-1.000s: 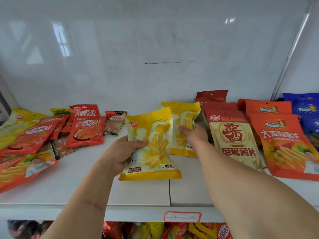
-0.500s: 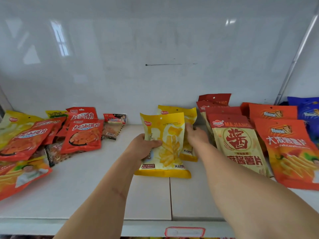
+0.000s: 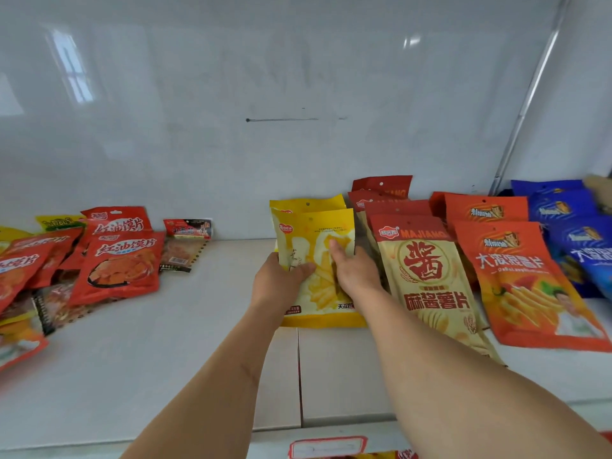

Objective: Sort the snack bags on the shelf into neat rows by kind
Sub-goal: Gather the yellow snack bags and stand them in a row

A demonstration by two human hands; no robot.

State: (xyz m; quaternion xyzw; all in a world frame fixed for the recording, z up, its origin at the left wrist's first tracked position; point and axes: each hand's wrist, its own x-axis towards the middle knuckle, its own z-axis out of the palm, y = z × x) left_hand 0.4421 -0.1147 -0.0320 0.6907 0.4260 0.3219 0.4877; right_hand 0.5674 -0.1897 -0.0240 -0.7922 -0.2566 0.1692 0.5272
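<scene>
A yellow snack bag (image 3: pixel 311 236) leans upright mid-shelf, right in front of a second yellow bag (image 3: pixel 306 203) of the same kind. My left hand (image 3: pixel 276 284) grips the front bag's left edge, thumb on its face. My right hand (image 3: pixel 352 271) lies flat on its right half, fingers spread. Right of them stands a row of beige and red chip bags (image 3: pixel 427 266), then orange bags (image 3: pixel 516 279), then blue bags (image 3: pixel 576 233). A loose pile of red bags (image 3: pixel 122 263) lies at the left.
The white shelf board (image 3: pixel 165 342) has bare surface between the left pile and the yellow bags. Small dark-trimmed packets (image 3: pixel 185 246) lie at the back left. A glossy white back wall (image 3: pixel 298 94) closes the shelf. A price label holder (image 3: pixel 328 445) sits on the front edge.
The front yellow bag moved back and right until it stood against the second yellow bag. My right hand shifted from the rear bag onto the front bag's face.
</scene>
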